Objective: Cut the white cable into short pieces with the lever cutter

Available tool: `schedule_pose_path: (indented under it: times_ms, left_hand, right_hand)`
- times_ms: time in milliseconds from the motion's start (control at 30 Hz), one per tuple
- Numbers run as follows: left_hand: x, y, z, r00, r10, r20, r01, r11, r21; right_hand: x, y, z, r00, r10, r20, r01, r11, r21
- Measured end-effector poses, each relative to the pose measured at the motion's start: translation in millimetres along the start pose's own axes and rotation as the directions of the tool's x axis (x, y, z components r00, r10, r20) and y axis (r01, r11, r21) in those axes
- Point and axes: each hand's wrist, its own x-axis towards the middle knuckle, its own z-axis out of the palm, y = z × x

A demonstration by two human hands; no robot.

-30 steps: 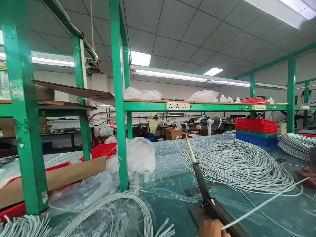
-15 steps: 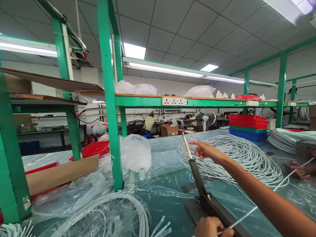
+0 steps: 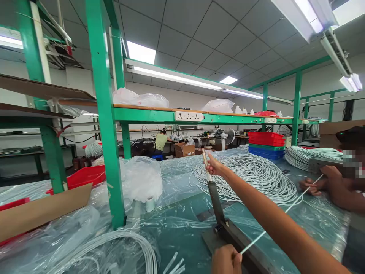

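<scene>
My left hand (image 3: 226,259) is closed on a thin white cable (image 3: 262,235) at the bottom of the view. The cable runs taut up to the right, below my right forearm, to a co-worker's hand (image 3: 311,186). Beside my left hand stands a dark metal lever cutter (image 3: 216,203) with its arm raised. At the top of that arm, my right hand (image 3: 214,166) has its fingers curled against the worn whitish handle (image 3: 206,163), the index finger pointing up along it. Behind lies a large loose coil of white cable (image 3: 253,177).
Clear plastic sheet (image 3: 182,179) covers the green table. A green post (image 3: 107,133) rises at left, near a bundled plastic bag (image 3: 142,179) and a white roll (image 3: 149,204). Stacked red and blue bins (image 3: 265,152) stand behind the coil. Cut cables (image 3: 151,251) lie front left.
My right hand has moved onto the lever handle from just beside it. The view has turned right, bringing the co-worker's hands and the cable end further into sight.
</scene>
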Motion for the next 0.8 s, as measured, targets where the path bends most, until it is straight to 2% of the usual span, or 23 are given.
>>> schedule_pose_path:
  times_ms: [100,167,267,333,500,633,800]
  left_hand:
    - [5.7,-12.4,6.8,1.000,-0.021,0.002,0.020,0.949,-0.316]
    - [8.0,-16.3,11.4,0.999,-0.036,0.030,0.045,0.909,-0.414]
    - [8.6,-14.2,14.5,0.998,-0.043,0.051,0.061,0.890,-0.452]
    - [7.7,-10.9,15.1,0.999,-0.044,0.016,0.046,0.881,-0.471]
    - [4.5,-8.1,20.6,0.995,-0.051,-0.087,0.002,0.872,-0.490]
    - [3.6,-8.8,23.3,0.993,-0.047,-0.105,-0.011,0.870,-0.493]
    - [4.5,-9.3,21.7,0.996,-0.033,-0.089,-0.014,0.874,-0.485]
  right_hand:
    - [-31.5,-6.7,-15.1,0.998,-0.041,0.053,0.038,0.997,0.064]
    - [-61.9,-8.8,-31.0,0.994,-0.067,0.084,0.058,0.993,0.106]
    - [-113.7,-3.5,-57.8,0.994,-0.067,0.084,0.055,0.989,0.138]
    - [-148.1,6.6,-72.7,0.997,-0.038,0.061,0.029,0.990,0.141]
    - [-218.1,40.0,-92.0,0.999,-0.035,0.024,0.033,0.997,0.074]
    - [-246.1,54.2,-98.3,0.999,0.023,0.038,-0.022,0.999,-0.041]
    - [-255.9,62.4,-103.0,0.998,0.063,-0.001,-0.063,0.996,-0.068]
